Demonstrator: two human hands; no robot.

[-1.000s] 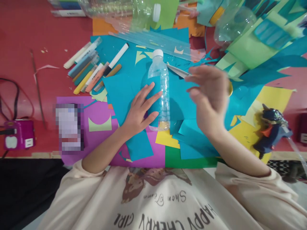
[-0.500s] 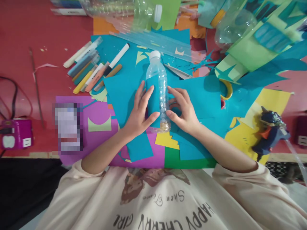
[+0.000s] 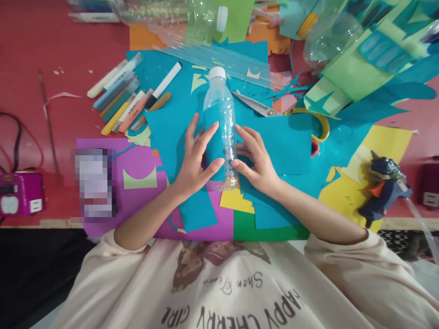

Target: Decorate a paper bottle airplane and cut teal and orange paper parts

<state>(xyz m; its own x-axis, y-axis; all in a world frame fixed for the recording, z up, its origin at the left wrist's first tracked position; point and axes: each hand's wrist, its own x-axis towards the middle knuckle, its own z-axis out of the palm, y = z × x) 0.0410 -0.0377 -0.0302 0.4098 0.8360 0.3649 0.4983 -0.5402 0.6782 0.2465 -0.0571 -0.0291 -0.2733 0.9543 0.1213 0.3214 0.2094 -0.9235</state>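
Observation:
A clear plastic bottle [image 3: 229, 132] with a white cap [image 3: 217, 72] lies in front of me, its cap end pointing away. Blue paper [image 3: 212, 116] covers its left side. My left hand [image 3: 199, 160] rests over that paper, fingers and thumb curved against the bottle. From the other side, my right hand [image 3: 255, 160] holds the bottle's edge between spread fingers and thumb. Just beyond the right hand are scissors [image 3: 255, 104] with a yellow handle, partly under a blue sheet [image 3: 283, 141].
Several markers [image 3: 123, 100] lie at left, above a phone [image 3: 96, 183]. A glue gun [image 3: 380, 187] sits at right on yellow paper. Larger clear bottles [image 3: 202, 18] and paper pieces crowd the far side. A purple box [image 3: 22, 194] stands at far left.
The bottle has shifted slightly away from me, its cap end a little farther off. More of the scissors' yellow handle shows beside the blue sheet. Both hands stay on the bottle.

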